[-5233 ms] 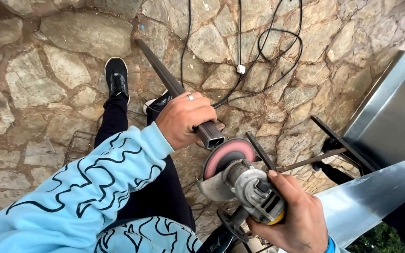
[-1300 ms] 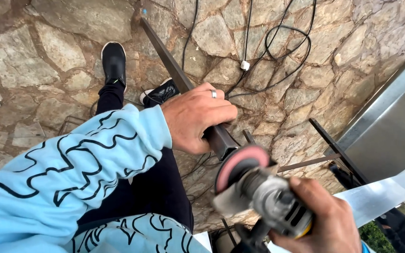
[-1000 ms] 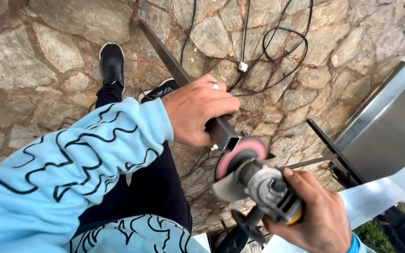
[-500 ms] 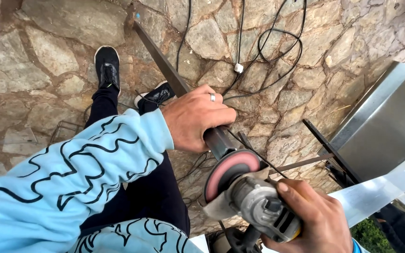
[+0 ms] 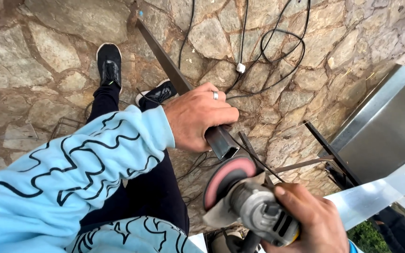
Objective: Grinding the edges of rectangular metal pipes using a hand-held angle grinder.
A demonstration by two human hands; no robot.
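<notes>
Hands [image 5: 198, 119] grip tube [image 5: 221, 140] and grinder [image 5: 254, 208] above stone paving [image 5: 48, 65].

The left hand [image 5: 198, 117] wraps over the long dark square-section steel tube [image 5: 165, 58], hiding the stretch beneath the palm and fingers. The right hand [image 5: 308, 222] runs off the bottom edge, and it covers the rear of the grey angle grinder with the pink sanding disc [image 5: 251, 206], whose body is also cut by that edge. The black cables on the stone paving [image 5: 263, 42] leave through the top edge. The shiny sheet-metal panel [image 5: 390, 126] is cut off at the right edge.
</notes>
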